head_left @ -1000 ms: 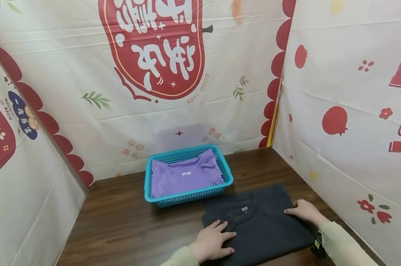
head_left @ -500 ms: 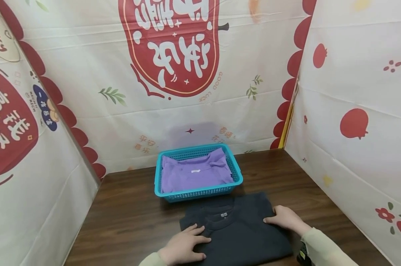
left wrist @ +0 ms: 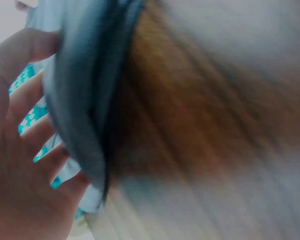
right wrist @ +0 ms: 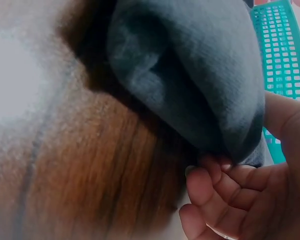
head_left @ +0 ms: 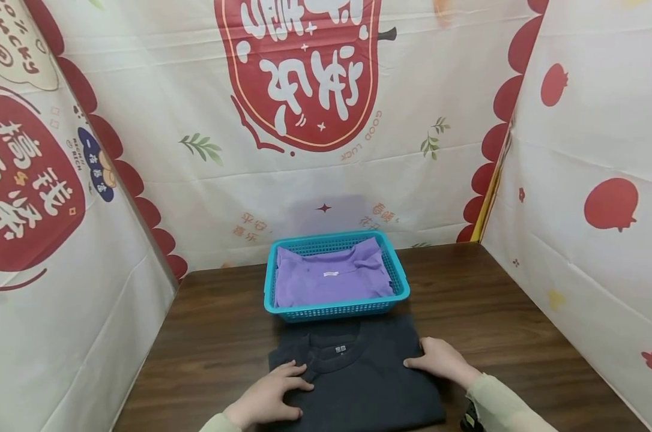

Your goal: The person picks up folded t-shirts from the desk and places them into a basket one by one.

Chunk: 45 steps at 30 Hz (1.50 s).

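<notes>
A folded dark navy T-shirt (head_left: pixel 369 384) lies on the table with its neckline and small label facing the basket. My left hand (head_left: pixel 269 393) rests on its left edge, fingers spread; in the left wrist view, that hand's (left wrist: pixel 27 175) thumb and fingertips touch the folded cloth (left wrist: pixel 75 100). At the opposite edge, my right hand (head_left: pixel 442 360) holds the shirt, thumb on top. The right wrist view shows the right hand (right wrist: pixel 255 200) with fingers curled under the layered fold (right wrist: pixel 190 60). Just beyond the shirt stands a turquoise basket (head_left: pixel 337 310) containing a folded purple garment (head_left: pixel 331 285).
The dark wooden table (head_left: pixel 207 336) is bounded by printed white cloth at the back (head_left: pixel 283 198), left and right (head_left: pixel 580 264). A black device (head_left: pixel 470 418) is strapped at the right wrist. Parts of the basket (right wrist: pixel 282 60) appear behind the right hand.
Both hands have slid the dark T-shirt leftward, from the right of the basket to directly in front of it. The head view has turned, shifting the basket and backdrop rightward in the picture.
</notes>
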Each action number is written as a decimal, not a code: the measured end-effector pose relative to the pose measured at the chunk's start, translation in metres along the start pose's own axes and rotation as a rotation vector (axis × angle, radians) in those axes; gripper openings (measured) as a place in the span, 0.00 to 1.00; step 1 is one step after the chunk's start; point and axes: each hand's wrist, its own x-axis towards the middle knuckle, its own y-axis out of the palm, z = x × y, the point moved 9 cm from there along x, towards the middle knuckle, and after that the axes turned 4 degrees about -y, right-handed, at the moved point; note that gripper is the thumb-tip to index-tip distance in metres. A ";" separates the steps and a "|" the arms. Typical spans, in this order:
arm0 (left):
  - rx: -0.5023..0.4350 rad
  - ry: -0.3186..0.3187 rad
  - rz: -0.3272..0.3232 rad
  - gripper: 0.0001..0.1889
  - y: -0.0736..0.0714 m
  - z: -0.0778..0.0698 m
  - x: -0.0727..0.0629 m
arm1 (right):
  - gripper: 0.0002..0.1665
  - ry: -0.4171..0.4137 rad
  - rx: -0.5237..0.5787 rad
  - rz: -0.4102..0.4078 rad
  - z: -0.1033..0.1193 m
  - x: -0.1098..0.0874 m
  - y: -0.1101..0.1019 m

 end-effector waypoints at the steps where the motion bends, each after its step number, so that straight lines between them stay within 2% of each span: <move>1: -0.024 0.001 -0.018 0.20 -0.003 0.000 0.000 | 0.23 -0.007 0.003 0.003 0.000 0.000 0.000; 3: -0.080 -0.012 -0.080 0.21 -0.012 0.001 -0.001 | 0.22 -0.034 0.029 0.018 0.001 0.000 0.000; 5: -0.155 -0.052 -0.173 0.23 -0.024 0.006 -0.003 | 0.21 -0.068 0.066 0.038 0.000 0.000 0.000; 7: -0.270 -0.139 -0.259 0.27 -0.034 0.016 -0.008 | 0.20 -0.100 0.100 0.058 -0.001 0.000 0.001; 9: -0.411 -0.257 -0.315 0.33 -0.038 0.028 -0.015 | 0.19 -0.120 0.127 0.075 -0.003 -0.001 0.000; 12: -0.654 -0.422 -0.322 0.39 -0.032 0.043 -0.025 | 0.20 -0.120 0.153 0.111 -0.006 -0.001 0.001; 14: -0.792 -0.486 -0.302 0.42 -0.025 0.047 -0.031 | 0.20 -0.113 0.179 0.139 -0.008 0.000 0.003; 17: -0.954 -0.496 -0.256 0.44 -0.015 0.046 -0.032 | 0.22 -0.108 0.242 0.181 -0.010 0.002 0.006; 20: -1.062 -0.497 -0.253 0.45 -0.009 0.045 -0.029 | 0.28 -0.126 0.279 0.213 -0.010 0.004 0.007; 25: -1.104 -0.543 -0.271 0.46 -0.002 0.047 -0.021 | 0.31 -0.136 0.320 0.245 -0.007 0.002 0.008; 33: -1.086 -0.578 -0.277 0.46 0.006 0.048 -0.013 | 0.32 -0.062 0.358 0.201 0.005 -0.004 0.008; 36: -1.112 -0.593 -0.257 0.47 0.005 0.045 -0.012 | 0.33 -0.017 0.421 0.213 0.003 -0.003 0.011; 41: -1.179 -0.606 -0.219 0.49 0.004 0.043 -0.011 | 0.33 0.039 0.587 0.246 -0.001 -0.005 0.016; 43: -1.214 -0.605 -0.228 0.49 0.004 0.044 -0.012 | 0.33 0.064 0.629 0.242 -0.004 -0.006 0.017; 45: -1.251 -0.598 -0.250 0.48 0.004 0.047 -0.014 | 0.37 0.113 0.657 0.222 -0.008 -0.007 0.017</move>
